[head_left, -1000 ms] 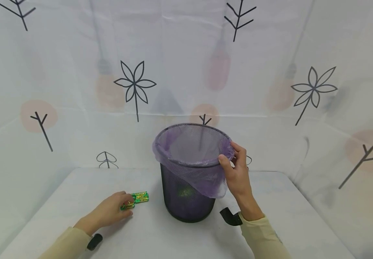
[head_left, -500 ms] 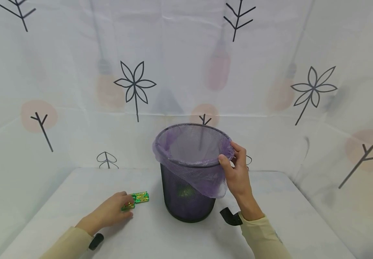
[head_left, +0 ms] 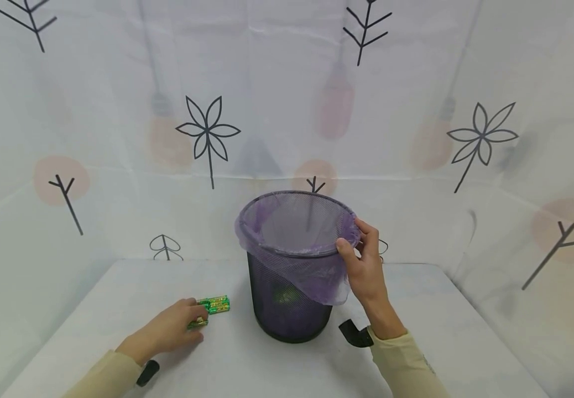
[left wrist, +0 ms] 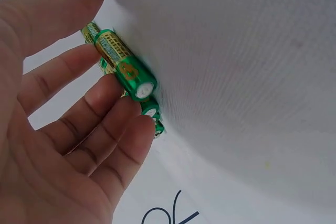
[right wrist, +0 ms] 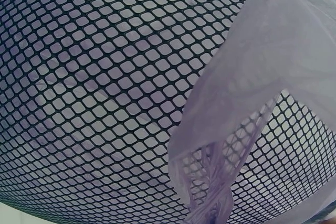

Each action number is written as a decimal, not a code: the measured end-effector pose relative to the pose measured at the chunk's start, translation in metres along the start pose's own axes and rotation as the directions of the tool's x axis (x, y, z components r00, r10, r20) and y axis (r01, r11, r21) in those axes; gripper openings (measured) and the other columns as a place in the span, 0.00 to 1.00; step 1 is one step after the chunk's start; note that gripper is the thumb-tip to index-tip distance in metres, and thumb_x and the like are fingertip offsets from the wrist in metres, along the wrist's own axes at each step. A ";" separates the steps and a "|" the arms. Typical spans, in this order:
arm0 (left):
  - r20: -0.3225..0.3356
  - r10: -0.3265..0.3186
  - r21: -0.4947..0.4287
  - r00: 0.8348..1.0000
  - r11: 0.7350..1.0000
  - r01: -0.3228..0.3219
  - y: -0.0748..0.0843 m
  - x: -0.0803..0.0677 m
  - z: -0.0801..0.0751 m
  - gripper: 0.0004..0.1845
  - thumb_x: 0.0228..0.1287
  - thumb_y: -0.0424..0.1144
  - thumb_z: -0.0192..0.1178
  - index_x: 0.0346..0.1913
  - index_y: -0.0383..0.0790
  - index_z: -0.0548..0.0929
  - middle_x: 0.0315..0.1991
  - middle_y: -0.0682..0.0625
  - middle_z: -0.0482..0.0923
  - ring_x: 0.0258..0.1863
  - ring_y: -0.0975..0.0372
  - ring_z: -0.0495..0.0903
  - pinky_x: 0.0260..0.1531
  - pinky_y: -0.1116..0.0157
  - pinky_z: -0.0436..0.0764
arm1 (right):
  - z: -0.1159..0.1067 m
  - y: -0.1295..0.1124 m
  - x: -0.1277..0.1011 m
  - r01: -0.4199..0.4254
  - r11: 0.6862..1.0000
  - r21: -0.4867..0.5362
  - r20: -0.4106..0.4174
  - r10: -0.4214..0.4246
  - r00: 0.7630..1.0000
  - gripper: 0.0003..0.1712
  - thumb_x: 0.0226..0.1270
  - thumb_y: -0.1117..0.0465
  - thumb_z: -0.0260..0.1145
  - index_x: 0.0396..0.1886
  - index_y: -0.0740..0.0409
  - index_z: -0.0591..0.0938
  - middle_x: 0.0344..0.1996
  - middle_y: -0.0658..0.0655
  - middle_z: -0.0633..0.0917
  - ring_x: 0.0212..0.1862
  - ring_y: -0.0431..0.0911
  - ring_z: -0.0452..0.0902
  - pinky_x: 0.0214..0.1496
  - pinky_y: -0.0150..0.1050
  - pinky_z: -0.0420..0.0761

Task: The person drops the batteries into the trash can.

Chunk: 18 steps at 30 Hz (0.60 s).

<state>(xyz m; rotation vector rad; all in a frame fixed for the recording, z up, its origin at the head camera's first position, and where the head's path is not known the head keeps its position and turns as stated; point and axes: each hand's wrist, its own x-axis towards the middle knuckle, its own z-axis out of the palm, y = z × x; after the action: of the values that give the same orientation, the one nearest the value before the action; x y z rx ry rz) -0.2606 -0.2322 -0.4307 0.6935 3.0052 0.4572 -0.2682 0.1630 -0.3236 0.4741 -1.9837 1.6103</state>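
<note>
The left hand [head_left: 167, 327] rests low, its grip slack: thumb apart, lightly bent fingertips touching the green-and-gold cylindrical batteries [head_left: 219, 304]. These lie on the white tabletop [head_left: 247, 373], left of the black wire-mesh basket [head_left: 292, 329]. The right hand [head_left: 369, 273], forearm angled upward, grips the basket's rim over the translucent purple plastic liner [head_left: 317, 279], thumb nearest the camera.

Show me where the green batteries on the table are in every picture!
Head: the batteries are low, left of centre, partly hidden by the left hand.
Left wrist: left of centre, by that hand.
Right wrist: not in it.
Shared landmark: the black mesh bin, near middle, then top-left corner, then nearly filling the picture.
</note>
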 end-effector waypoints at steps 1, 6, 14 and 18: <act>0.003 -0.003 -0.008 1.000 1.000 0.003 0.000 0.000 0.001 0.14 0.49 0.43 0.71 0.40 0.52 0.82 0.36 0.58 0.72 0.39 0.63 0.73 0.45 0.55 0.76 | 0.000 0.000 0.000 -0.002 1.000 -0.003 0.000 0.002 1.000 0.34 0.68 0.60 0.59 0.70 0.55 0.57 0.61 0.60 0.67 0.56 0.45 0.67 0.51 0.33 0.70; 0.038 -0.040 -0.085 0.998 0.995 0.043 0.001 0.001 0.003 0.15 0.50 0.40 0.71 0.42 0.50 0.81 0.36 0.57 0.73 0.37 0.62 0.74 0.42 0.55 0.76 | 0.000 0.000 0.000 0.000 1.000 -0.004 -0.001 0.000 1.000 0.34 0.68 0.60 0.59 0.70 0.54 0.57 0.61 0.59 0.67 0.56 0.45 0.67 0.51 0.33 0.70; 0.076 -0.044 -0.187 0.996 0.981 0.058 0.005 0.003 0.006 0.17 0.53 0.36 0.69 0.48 0.45 0.80 0.30 0.57 0.72 0.30 0.63 0.70 0.31 0.63 0.73 | 0.000 0.000 0.000 0.006 1.000 0.005 0.002 -0.006 1.000 0.34 0.68 0.60 0.59 0.70 0.54 0.57 0.61 0.60 0.67 0.57 0.46 0.67 0.51 0.33 0.70; 0.089 -0.031 -0.223 0.996 0.974 0.050 0.006 0.004 0.007 0.17 0.53 0.36 0.69 0.48 0.44 0.80 0.30 0.56 0.72 0.30 0.62 0.70 0.29 0.64 0.72 | 0.000 0.000 0.000 0.005 1.000 0.004 0.008 -0.005 1.000 0.34 0.69 0.60 0.58 0.70 0.54 0.56 0.61 0.60 0.67 0.57 0.47 0.67 0.51 0.35 0.70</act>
<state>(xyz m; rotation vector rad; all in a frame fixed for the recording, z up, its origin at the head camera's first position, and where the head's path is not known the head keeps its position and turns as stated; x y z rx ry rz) -0.2614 -0.2234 -0.4351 0.6155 2.8215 0.7322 -0.2682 0.1634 -0.3241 0.4871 -1.9846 1.6118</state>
